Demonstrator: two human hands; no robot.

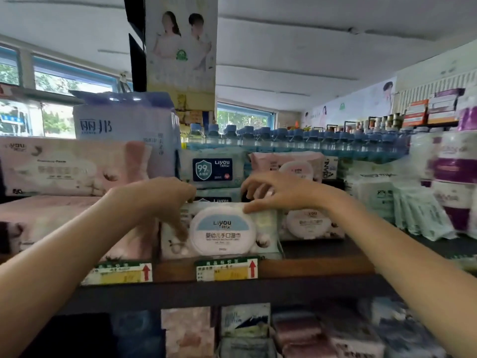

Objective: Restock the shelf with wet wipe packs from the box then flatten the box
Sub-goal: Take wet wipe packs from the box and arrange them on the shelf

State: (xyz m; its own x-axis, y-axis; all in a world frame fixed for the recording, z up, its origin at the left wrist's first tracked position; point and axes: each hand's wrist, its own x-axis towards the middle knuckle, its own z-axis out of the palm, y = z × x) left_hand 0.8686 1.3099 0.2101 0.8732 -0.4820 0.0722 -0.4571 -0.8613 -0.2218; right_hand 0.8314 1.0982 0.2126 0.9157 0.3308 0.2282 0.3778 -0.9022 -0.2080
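The shelf [309, 267], a dark board with a wooden front strip, carries stacked tissue and wipe goods. A tall blue tissue bundle [124, 125] stands at the upper left, above pink tissue packs [64, 166]. Behind runs a row of water bottles [296, 140]. At the shelf's front edge stands the wet wipe pack [222, 229], upright, its round white-and-blue lid facing out, just beside a pink-lidded pack [308, 223]. The left hand [165, 200] grips the pack's left end, fingers curled onto its face. The right hand [281, 191] rests on its top right corner, thumb pressing the front. Two price tags [227, 270] sit below.
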